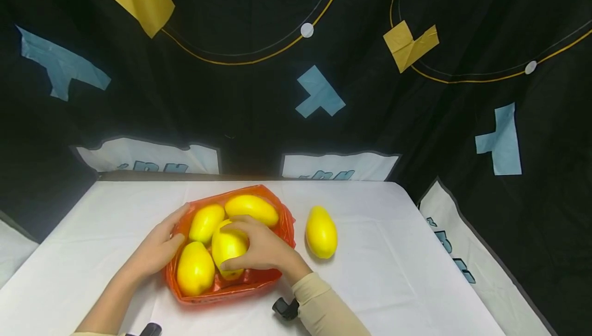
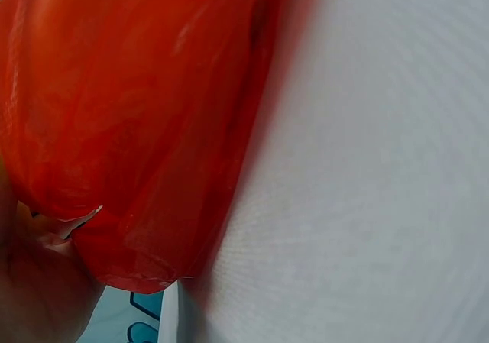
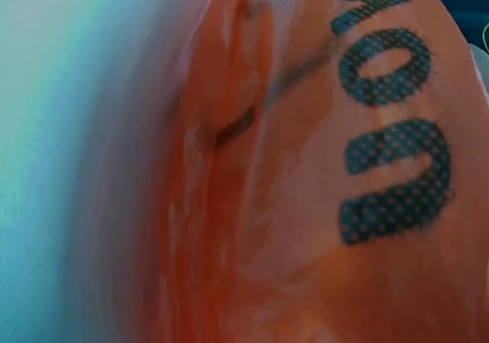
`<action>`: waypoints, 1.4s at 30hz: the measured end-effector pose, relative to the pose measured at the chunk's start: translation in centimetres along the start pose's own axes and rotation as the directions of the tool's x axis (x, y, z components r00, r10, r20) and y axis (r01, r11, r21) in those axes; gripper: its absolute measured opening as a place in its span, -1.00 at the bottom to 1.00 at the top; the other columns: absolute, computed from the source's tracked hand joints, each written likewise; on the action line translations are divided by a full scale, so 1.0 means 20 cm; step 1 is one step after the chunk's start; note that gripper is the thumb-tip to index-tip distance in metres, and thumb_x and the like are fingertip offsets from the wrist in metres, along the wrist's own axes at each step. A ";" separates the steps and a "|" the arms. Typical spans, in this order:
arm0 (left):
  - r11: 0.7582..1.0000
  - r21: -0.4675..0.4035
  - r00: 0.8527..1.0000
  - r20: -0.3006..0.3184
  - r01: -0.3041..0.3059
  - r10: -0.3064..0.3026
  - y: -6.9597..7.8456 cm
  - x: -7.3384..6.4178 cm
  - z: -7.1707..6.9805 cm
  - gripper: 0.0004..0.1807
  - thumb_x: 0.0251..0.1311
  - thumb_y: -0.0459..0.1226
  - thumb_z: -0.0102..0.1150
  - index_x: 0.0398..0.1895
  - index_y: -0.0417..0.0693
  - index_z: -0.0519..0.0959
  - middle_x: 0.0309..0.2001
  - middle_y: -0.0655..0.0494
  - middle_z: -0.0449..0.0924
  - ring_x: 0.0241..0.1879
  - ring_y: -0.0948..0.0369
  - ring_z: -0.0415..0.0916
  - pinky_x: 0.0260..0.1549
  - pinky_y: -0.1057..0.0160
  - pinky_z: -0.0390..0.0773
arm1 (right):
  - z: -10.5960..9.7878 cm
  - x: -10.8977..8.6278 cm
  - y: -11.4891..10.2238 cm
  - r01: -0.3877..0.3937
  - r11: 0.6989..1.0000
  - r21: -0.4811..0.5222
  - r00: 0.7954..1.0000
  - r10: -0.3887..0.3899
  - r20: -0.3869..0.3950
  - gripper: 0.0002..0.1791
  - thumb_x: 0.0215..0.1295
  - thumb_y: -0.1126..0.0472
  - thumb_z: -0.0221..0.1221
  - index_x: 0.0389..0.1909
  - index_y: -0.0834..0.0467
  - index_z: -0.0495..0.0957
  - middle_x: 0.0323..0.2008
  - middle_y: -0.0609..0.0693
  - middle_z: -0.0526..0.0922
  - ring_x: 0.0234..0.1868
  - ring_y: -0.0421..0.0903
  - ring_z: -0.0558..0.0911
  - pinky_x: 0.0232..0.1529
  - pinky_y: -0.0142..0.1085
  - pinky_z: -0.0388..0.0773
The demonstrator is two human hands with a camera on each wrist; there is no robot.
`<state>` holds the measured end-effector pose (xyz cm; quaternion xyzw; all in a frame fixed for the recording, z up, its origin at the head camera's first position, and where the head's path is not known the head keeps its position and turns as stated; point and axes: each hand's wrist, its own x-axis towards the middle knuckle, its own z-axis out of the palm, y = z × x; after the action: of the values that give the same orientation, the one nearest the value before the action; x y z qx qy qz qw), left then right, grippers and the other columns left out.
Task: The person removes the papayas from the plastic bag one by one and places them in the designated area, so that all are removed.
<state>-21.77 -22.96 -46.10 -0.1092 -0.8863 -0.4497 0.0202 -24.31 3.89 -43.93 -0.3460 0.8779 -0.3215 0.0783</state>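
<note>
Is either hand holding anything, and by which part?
The right hand holds a yellow fruit around its right side. The left hand touches the red bag at its left rim; whether it grips is unclear.

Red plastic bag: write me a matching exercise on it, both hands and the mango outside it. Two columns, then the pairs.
1. Left hand
2. Right hand
3. Red plastic bag
4. Outside mango

A. Lying on white cloth, right of the bag
B. Gripping a mango
C. Containing four mangoes
D. Touching the bag's left edge

Pairs: 1-D, 2-B, 3-C, 4-A
</note>
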 end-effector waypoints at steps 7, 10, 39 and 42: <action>1.000 0.001 1.000 -0.002 0.004 -0.004 0.00 0.00 0.00 -0.29 0.38 -0.37 -0.14 0.56 -0.06 -0.06 0.51 -0.23 -0.07 0.45 -0.26 -0.13 0.28 -0.39 0.01 | 0.01 0.01 0.00 0.046 0.999 0.001 0.999 -0.046 0.026 -0.35 -0.10 -0.26 0.39 0.11 -0.32 0.49 0.34 -0.38 0.25 0.25 -0.26 0.32 0.15 -0.19 0.48; 1.000 0.006 1.000 -0.001 0.006 -0.006 0.00 0.00 0.00 -0.29 0.38 -0.37 -0.14 0.56 -0.06 -0.06 0.51 -0.23 -0.07 0.45 -0.26 -0.13 0.28 -0.39 0.01 | 0.01 0.00 0.00 0.055 0.998 0.004 0.998 -0.055 0.029 -0.38 -0.09 -0.23 0.41 0.07 -0.30 0.50 0.33 -0.39 0.27 0.24 -0.27 0.33 0.16 -0.22 0.46; 1.000 -0.001 1.000 0.009 0.011 -0.011 0.01 0.00 0.00 -0.29 0.38 -0.38 -0.15 0.56 -0.11 -0.08 0.51 -0.26 -0.11 0.44 -0.29 -0.17 0.28 -0.41 -0.01 | -0.07 -0.05 0.04 0.026 1.000 0.016 0.994 -0.024 -0.106 -0.34 -0.23 0.03 0.48 0.01 -0.30 0.49 0.17 -0.42 0.39 0.19 -0.28 0.35 0.12 -0.21 0.50; 1.000 -0.001 1.000 0.012 0.016 -0.016 0.01 0.00 0.00 -0.29 0.38 -0.38 -0.15 0.56 -0.10 -0.09 0.51 -0.26 -0.12 0.44 -0.29 -0.17 0.28 -0.41 -0.01 | -0.10 -0.07 0.04 0.005 1.000 0.013 0.989 -0.003 -0.146 -0.34 -0.27 0.02 0.47 -0.01 -0.31 0.49 0.19 -0.40 0.39 0.20 -0.25 0.35 0.07 -0.17 0.53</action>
<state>-21.72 -22.82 -45.93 -0.1047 -0.8870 -0.4496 0.0111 -24.52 6.32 -42.96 -0.3227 0.8786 -0.3518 0.0157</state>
